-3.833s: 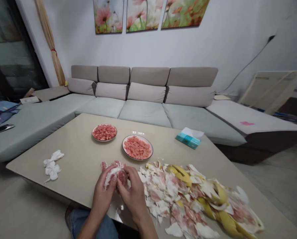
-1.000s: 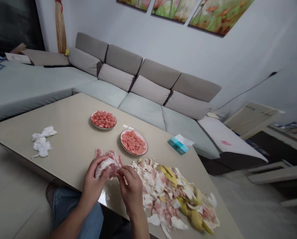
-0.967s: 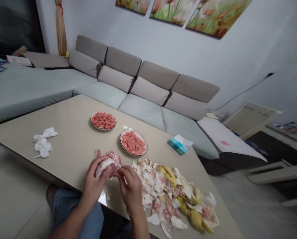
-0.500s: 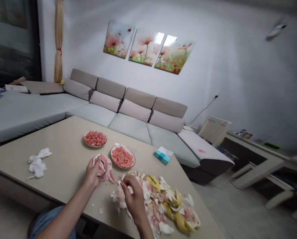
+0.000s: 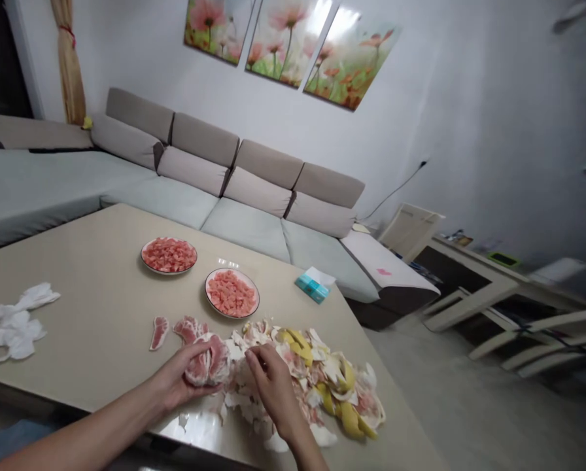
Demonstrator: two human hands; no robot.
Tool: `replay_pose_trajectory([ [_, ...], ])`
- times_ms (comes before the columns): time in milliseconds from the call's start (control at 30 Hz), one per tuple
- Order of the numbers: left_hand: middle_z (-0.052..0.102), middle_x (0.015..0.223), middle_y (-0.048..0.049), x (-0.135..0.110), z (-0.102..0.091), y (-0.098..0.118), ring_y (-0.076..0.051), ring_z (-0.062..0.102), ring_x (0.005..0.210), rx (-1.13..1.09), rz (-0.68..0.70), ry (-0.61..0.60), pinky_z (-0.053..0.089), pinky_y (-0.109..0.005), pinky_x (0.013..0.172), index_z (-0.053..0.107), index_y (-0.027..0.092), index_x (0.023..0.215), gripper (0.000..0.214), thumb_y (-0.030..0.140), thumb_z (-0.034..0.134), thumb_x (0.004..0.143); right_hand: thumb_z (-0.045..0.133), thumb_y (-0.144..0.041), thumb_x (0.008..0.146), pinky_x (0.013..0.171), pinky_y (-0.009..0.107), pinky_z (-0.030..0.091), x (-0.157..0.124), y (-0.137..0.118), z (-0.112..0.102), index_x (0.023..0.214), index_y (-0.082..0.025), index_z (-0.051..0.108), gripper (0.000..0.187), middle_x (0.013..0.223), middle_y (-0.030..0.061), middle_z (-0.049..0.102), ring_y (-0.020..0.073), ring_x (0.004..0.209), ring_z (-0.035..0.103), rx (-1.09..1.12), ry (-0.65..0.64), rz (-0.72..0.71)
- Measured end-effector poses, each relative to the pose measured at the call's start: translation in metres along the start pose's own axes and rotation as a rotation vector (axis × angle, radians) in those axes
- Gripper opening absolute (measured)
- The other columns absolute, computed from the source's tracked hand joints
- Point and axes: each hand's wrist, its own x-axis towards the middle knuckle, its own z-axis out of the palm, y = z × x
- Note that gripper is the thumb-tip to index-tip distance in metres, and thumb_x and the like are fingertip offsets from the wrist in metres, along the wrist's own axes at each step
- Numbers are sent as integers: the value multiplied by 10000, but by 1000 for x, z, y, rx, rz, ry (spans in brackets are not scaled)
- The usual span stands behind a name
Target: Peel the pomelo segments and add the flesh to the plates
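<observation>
My left hand [image 5: 195,369] is wrapped round a partly peeled chunk of pink pomelo [image 5: 218,361], its segments still streaked with white pith. Close by on the right, my right hand [image 5: 272,379] hovers over the peel heap with thumb and fingers pinched together; whatever is between them is too small to make out. A single pomelo segment [image 5: 159,332] and a clump of segments [image 5: 189,327] lie on the table just beyond my left hand. Yellow rind [image 5: 356,418] mixes with white pith and membrane scraps [image 5: 248,409] beneath and beside my right hand.
Two plates of pink pomelo pieces, a left plate [image 5: 146,264] and a right plate [image 5: 254,296], stand farther back on the table [image 5: 91,261]. A blue tissue pack [image 5: 313,286] sits to the right, crumpled tissues [image 5: 21,324] to the left. A sofa [image 5: 244,229] borders the far edge.
The view has tilted down and shifted. My left hand has turned and come nearer my right hand, now showing a rounder pomelo chunk. Loose segments are now visible on the table.
</observation>
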Motion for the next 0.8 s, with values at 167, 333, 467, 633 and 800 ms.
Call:
replay_pose_trajectory([
  [167, 734, 815, -106, -14, 0, 12, -269, 697, 708, 70, -43, -48, 575, -478, 683, 644, 159, 956, 332, 344, 747, 700, 521, -275, 919, 898, 356, 456, 12, -26, -4, 1079, -216, 637, 206, 1090, 86, 631, 216, 1038, 579, 62, -2, -140],
  [333, 694, 1038, -72, -22, 10, 19, -262, 677, 900, 54, 220, 27, 564, -383, 697, 601, 245, 1088, 448, 290, 766, 675, 563, -401, 887, 563, 252, 426, 8, -60, 5, 894, -208, 576, 193, 743, 7, 579, 156, 628, 542, -61, 13, -51],
  [467, 666, 1060, -35, -27, 15, 19, -203, 642, 981, 104, 386, 76, 517, -242, 723, 596, 269, 1129, 502, 353, 780, 669, 499, -450, 915, 508, 242, 324, 0, -61, 22, 716, -211, 499, 311, 605, -19, 525, 144, 530, 487, -272, 15, -16],
  [633, 653, 876, 2, -27, 19, 15, -135, 631, 782, 159, 527, 17, 469, -179, 625, 620, 234, 1040, 403, 440, 735, 713, 313, -341, 997, 517, 238, 295, 0, -55, 36, 626, -201, 447, 418, 557, -30, 458, 118, 507, 425, -132, 55, -44],
  [800, 657, 916, 23, -17, 23, 16, -165, 650, 820, -111, 400, 42, 533, -255, 645, 599, 271, 1003, 390, 396, 774, 679, 291, -460, 980, 496, 228, 334, 11, -61, 49, 629, -217, 378, 436, 563, -49, 400, 118, 520, 391, 157, 204, 123],
])
